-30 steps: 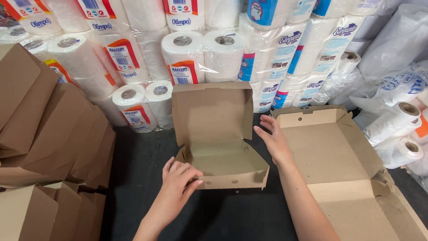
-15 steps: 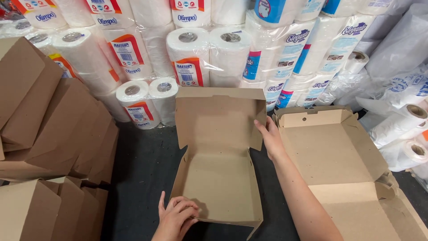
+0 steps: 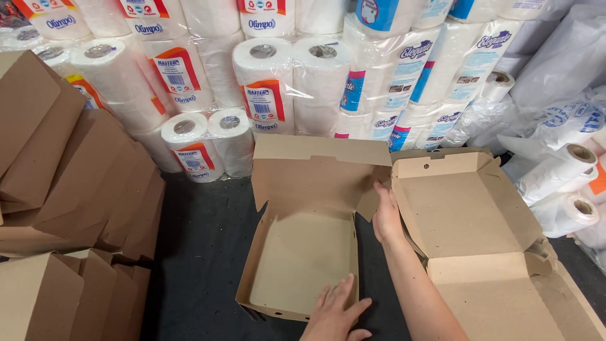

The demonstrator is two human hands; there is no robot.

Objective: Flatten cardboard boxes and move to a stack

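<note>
A brown cardboard box (image 3: 303, 259) lies open on the dark floor in front of me, its lid (image 3: 319, 173) standing up at the back. My left hand (image 3: 334, 312) rests flat on the box's near right corner, fingers spread. My right hand (image 3: 386, 215) presses against the box's right side wall near the lid's side flap. Neither hand grips anything closed.
A second open cardboard box (image 3: 467, 208) lies to the right, touching my right forearm. Stacks of closed cardboard boxes (image 3: 69, 189) fill the left side. Wrapped packs of paper rolls (image 3: 265, 82) are piled along the back and right (image 3: 568, 164).
The box has been tipped down flat toward me and its lid opened upright. My left hand moved from the front wall to the near right corner; my right hand followed the right side down.
</note>
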